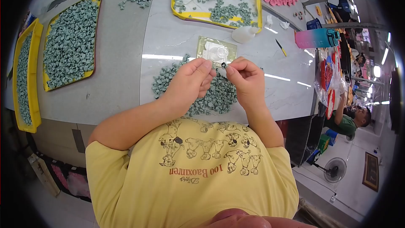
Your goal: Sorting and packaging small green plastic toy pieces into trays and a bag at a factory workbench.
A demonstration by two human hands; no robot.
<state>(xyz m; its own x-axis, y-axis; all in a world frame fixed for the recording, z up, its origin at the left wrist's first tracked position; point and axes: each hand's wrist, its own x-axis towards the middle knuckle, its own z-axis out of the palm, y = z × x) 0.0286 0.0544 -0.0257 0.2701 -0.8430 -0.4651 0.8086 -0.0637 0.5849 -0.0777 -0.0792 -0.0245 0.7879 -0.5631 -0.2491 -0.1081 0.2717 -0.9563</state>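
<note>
My left hand [195, 78] and my right hand [247, 78] are raised close together over a heap of small grey-green pieces [215, 99] on the table. Between the thumb and forefinger of my right hand is a small dark green piece [224, 65] with a dark opening. The fingers of my left hand are curled in, thumb against forefinger; whatever they hold is hidden. Just beyond my hands lies a flat pale green and clear packet [206, 44] with a round clear shape on it. The exact kind of the small pieces cannot be made out.
Beyond the packet are a white squeeze bottle [244, 34] and a yellow-rimmed tray [179, 14] of scattered pieces. Two fuller yellow trays [97, 29] [36, 69] stand left. A yellow-handled knife [281, 48] and a pink-teal bottle [312, 39] lie right. Another person [354, 118] is farther right.
</note>
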